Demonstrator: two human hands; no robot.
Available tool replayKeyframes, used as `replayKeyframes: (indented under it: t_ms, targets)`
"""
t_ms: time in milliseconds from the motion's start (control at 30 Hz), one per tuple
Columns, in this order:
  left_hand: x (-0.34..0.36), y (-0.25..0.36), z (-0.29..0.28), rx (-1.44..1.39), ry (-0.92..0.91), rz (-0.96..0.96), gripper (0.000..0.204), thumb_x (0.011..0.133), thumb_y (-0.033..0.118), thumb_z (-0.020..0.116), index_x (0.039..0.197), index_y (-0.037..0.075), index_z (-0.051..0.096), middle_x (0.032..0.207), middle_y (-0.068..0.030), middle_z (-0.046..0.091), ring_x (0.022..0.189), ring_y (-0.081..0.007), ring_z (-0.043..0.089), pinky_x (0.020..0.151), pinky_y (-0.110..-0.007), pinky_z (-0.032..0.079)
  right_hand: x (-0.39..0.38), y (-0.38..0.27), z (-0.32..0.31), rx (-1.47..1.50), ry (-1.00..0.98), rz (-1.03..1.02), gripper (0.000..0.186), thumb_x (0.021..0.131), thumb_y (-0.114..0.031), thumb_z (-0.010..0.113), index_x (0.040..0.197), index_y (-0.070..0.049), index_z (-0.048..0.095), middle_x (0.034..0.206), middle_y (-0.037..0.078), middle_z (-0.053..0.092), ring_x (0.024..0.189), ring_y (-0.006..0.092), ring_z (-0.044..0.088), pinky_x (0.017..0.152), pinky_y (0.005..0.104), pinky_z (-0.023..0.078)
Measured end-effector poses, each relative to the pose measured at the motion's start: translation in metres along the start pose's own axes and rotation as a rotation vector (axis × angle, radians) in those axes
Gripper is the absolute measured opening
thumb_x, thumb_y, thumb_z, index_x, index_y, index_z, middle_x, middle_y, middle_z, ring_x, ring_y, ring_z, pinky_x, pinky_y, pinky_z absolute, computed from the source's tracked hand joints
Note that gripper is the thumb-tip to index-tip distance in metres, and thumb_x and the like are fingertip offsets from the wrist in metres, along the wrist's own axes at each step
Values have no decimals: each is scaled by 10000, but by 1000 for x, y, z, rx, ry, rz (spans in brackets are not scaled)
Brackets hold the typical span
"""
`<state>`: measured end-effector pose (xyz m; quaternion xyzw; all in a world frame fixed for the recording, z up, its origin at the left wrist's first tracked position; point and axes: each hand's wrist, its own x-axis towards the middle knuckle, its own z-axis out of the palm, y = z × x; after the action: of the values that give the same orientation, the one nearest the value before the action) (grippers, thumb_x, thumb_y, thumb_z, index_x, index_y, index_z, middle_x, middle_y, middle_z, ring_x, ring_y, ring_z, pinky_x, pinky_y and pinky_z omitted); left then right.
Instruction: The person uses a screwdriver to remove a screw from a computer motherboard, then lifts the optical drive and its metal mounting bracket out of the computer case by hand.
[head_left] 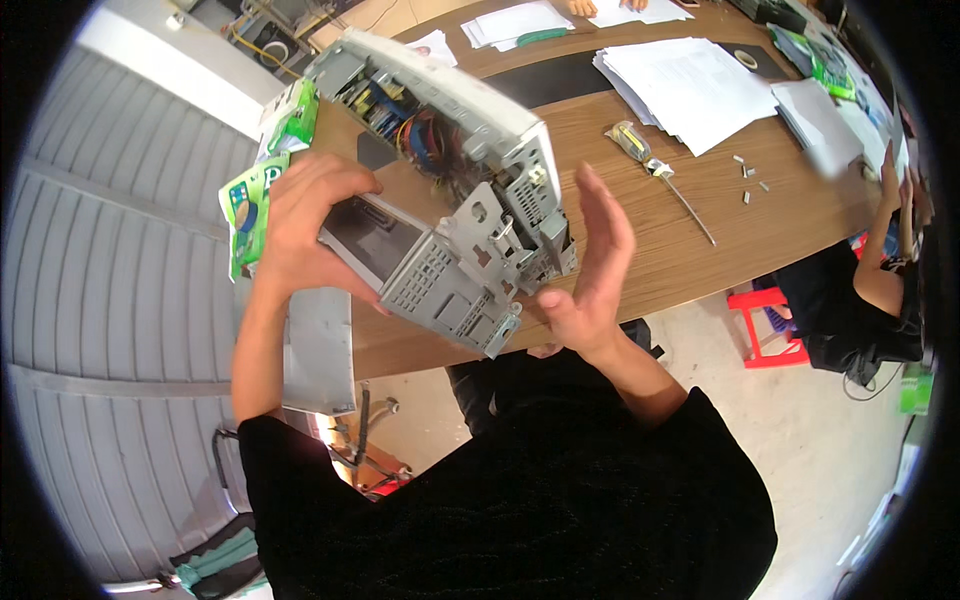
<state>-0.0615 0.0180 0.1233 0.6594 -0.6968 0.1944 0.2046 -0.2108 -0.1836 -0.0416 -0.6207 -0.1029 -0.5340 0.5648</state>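
A desktop computer case (500, 105) stands tilted on the wooden table in front of me, its side uncovered. Coloured cables and circuit parts show inside. At its near end a grey metal drive cage (432, 285) with perforated walls angles out toward me; I cannot tell whether it is still joined to the case. My left hand (305, 225) grips the cage's left side, thumb below and fingers over the top. My right hand (598, 265) is held open just right of the case's near end, fingers stretched upward and thumb apart, close to the metal edge.
Right of the case lies a screwdriver (632, 143) near several small pale pieces (746, 172). Paper stacks (685, 90) cover the far side. Green packages (250, 215) and a flat metal panel (320, 345) are at left. Another person (850, 300) sits at right, near a red stool (755, 330).
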Motion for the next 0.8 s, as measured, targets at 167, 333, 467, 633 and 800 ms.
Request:
replayKeyframes:
  t_ms: [167,333,467,633,800]
  targets:
    - [10,-15,14,-28,21,0,708,414,349,895,967,29,589,845,-104,631,728,-270,603,652,-357,435,9,7,3,24,-172,113,1106,661,-499,812,1433,49,241,1476,285,297,1349,409,342,1112,457,271]
    - [17,-26,15,-28,19,41,575,518,255,848,972,22,584,854,-113,637,732,-281,613,651,-359,446,11,4,4,-56,-179,62,1163,570,-429,875,1438,35,255,1461,285,327,1325,426,367,1081,462,306]
    - [17,-29,15,-1,21,71,570,541,287,842,973,19,584,864,-121,640,745,-291,616,666,-366,454,13,0,7,-70,-181,58,1192,530,-403,894,1443,19,255,1463,284,321,1316,432,374,1078,498,297]
    - [31,-27,16,4,6,132,635,525,373,839,982,8,593,871,-131,644,756,-299,622,686,-376,467,10,-2,10,-135,-182,41,1188,509,-341,906,1445,-1,258,1474,283,297,1309,440,378,1063,567,283]
    - [36,-30,19,-15,9,130,632,532,377,838,981,2,598,877,-132,648,764,-302,628,695,-387,476,11,0,10,-131,-180,25,1181,505,-305,911,1442,0,259,1472,288,294,1304,446,378,1065,551,290]
